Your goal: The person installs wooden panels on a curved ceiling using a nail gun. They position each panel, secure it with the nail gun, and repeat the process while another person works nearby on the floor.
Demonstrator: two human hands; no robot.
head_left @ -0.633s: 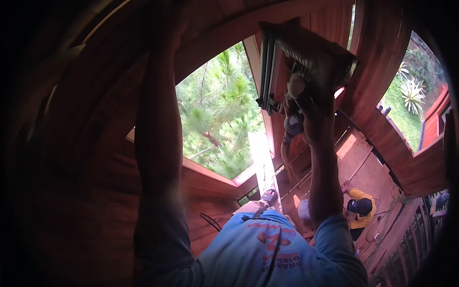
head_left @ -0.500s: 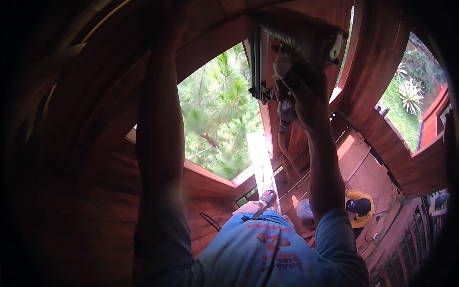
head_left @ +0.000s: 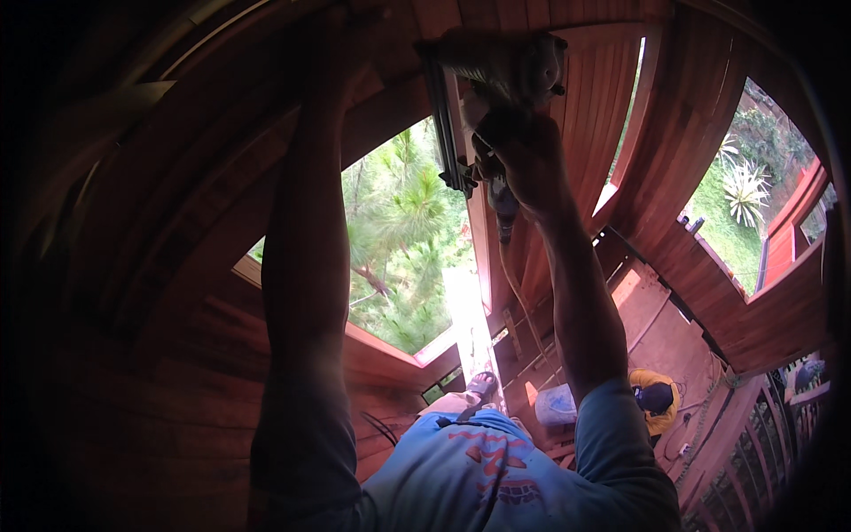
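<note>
My right hand is wrapped round the handle of a pneumatic nail gun, raised high against the wooden planks. The gun's dark, long magazine points down beside the window frame, and an air hose hangs from the handle's end. Where the gun's nose meets the wood is too dark to see. My left hand reaches up to the dark boards at the top left. Shadow hides its fingers, so I cannot tell whether they grip or press on the wood.
Under my sandalled foot lies a narrow, bright plank by the window opening. Below are a whitish bucket and a crouching person in a yellow top and dark cap. Slatted railing runs at lower right.
The nail gun and my right hand have shifted left in the view, and the gun sits slightly higher. My left arm stays raised. More of the bucket shows now.
</note>
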